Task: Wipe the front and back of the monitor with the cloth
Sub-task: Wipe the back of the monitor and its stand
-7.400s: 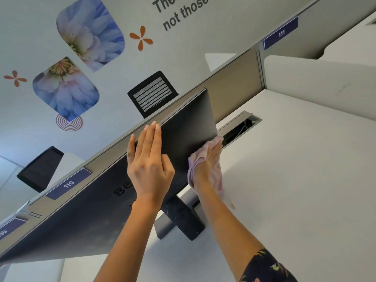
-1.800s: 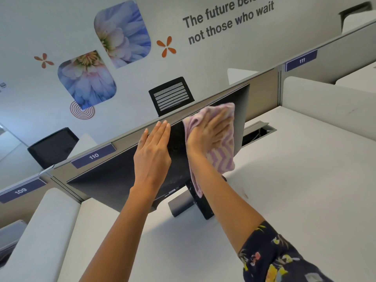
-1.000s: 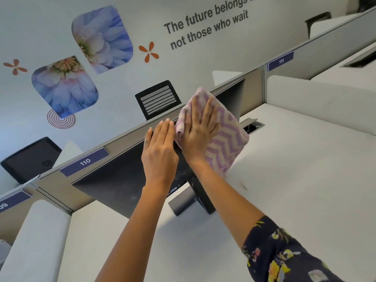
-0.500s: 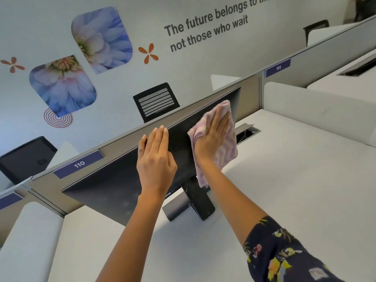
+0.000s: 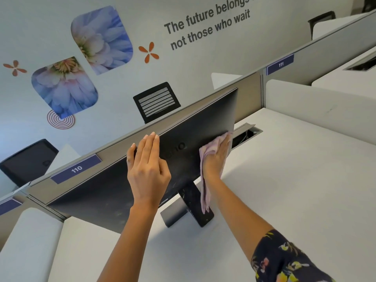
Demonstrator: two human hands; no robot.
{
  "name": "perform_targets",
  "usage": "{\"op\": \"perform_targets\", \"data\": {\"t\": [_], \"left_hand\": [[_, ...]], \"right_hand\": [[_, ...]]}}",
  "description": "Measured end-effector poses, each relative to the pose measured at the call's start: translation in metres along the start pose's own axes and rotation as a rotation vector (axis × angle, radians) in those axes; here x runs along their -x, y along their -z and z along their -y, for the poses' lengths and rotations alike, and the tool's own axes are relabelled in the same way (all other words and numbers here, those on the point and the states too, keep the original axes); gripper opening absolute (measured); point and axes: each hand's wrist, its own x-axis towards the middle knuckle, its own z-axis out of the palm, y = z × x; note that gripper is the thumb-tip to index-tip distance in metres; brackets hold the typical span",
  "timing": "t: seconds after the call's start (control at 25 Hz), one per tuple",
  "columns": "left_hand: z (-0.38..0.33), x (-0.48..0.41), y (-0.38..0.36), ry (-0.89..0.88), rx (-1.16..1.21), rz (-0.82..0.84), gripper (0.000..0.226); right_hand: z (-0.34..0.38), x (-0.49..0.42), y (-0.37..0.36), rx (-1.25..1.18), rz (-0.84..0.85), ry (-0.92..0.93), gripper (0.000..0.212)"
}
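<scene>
Flat-fingered, the right hand (image 5: 217,157) presses the cloth (image 5: 205,192) against the monitor (image 5: 203,123); the left hand (image 5: 147,169) braces it, fingers straight. Hard pushing could topple its stand (image 5: 191,202).

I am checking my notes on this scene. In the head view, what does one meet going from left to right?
Label 110 → left hand → right hand → cable opening → label 111.
</scene>
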Motion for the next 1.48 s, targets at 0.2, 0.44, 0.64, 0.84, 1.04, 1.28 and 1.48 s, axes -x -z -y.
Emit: {"op": "perform_targets", "data": {"t": [0.2,0.44,0.64,0.84,1.04,1.28,1.48], "left_hand": [[-0.005,0.0,-0.006,0.026,-0.01,-0.048,0.039],[-0.008,-0.001,-0.01,0.034,-0.027,-0.073,0.04],[-0.007,0.001,-0.011,0.021,-0.082,-0.039,0.045],[-0.008,0.003,-0.02,0.026,-0.189,0.011,0.051],[-0.007,0.004,-0.024,0.042,-0.205,0.028,0.052],[-0.009,0.003,-0.022,0.044,-0.199,0.028,0.05],[-0.012,0.002,-0.02,0.073,-0.164,0.016,0.051]], "right_hand": [[0.057,-0.005,-0.019,0.239,-0.067,0.119,0.066],[0.003,0.042,-0.017,0.108,0.047,0.183,0.069],[-0.017,0.015,-0.011,0.062,0.043,-0.07,0.063],[0.022,0.018,-0.028,0.034,-0.085,0.046,0.068],[-0.001,0.05,-0.036,0.163,-0.115,0.386,0.059],[-0.036,0.028,-0.011,0.152,0.052,0.079,0.069],[0.006,0.006,-0.024,0.011,-0.073,0.062,0.076]]}}
